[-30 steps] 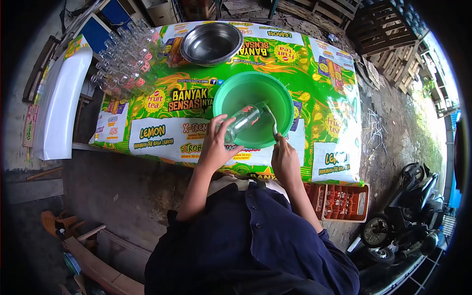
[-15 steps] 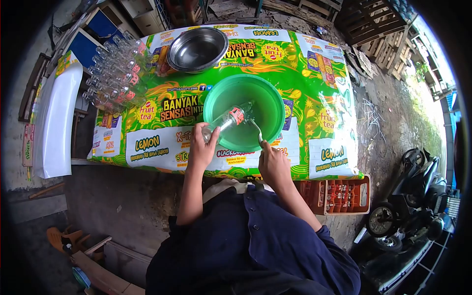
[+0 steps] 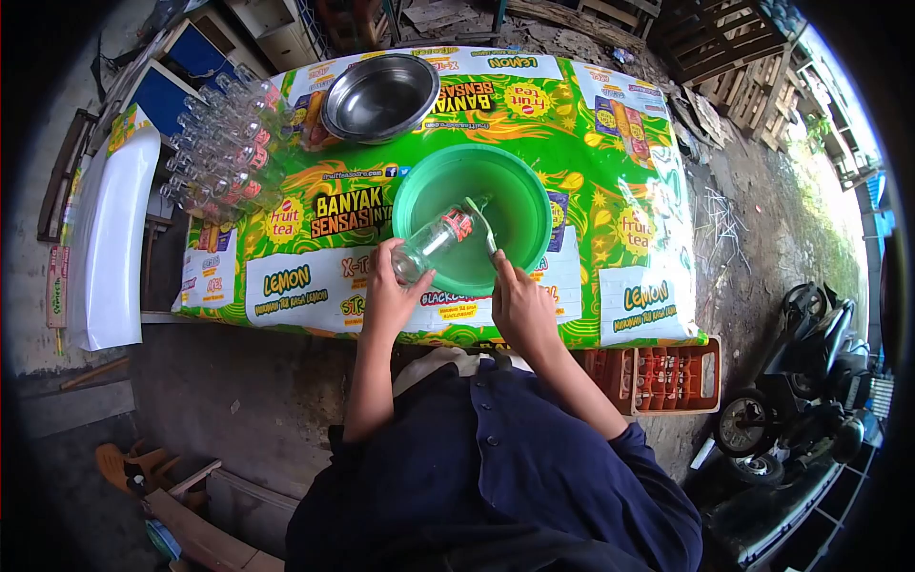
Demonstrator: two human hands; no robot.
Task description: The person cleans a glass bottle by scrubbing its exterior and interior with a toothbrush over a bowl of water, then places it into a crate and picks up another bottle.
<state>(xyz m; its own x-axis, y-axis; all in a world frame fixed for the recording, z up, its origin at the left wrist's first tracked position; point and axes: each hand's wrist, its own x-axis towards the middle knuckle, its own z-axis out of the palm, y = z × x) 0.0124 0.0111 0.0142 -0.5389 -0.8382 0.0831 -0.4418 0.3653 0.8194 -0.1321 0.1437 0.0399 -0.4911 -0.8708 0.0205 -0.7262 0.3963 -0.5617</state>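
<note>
A green basin [image 3: 519, 272] with water in it stands on the covered table. My left hand [image 3: 393, 291] is closed round the base of a clear glass bottle [image 3: 434, 241] with a red and white label, tilted over the basin's left part. My right hand [image 3: 519, 300] grips the handle end of a slim pale brush [image 3: 484, 224], whose head is at the bottle's upper end. Whether the brush head is inside or beside the bottle, I cannot tell.
A steel bowl [image 3: 381, 98] sits behind the basin. Several clear bottles [image 3: 224, 143] stand at the table's left end. The patterned table cover [image 3: 610, 200] is glossy. A red crate [image 3: 667, 378] is below the front right edge, with a motorbike [image 3: 805, 381] farther right.
The brush has moved left and up, from beside the bottle to its upper end. My right hand has shifted slightly left and up with it. The bottle has barely moved.
</note>
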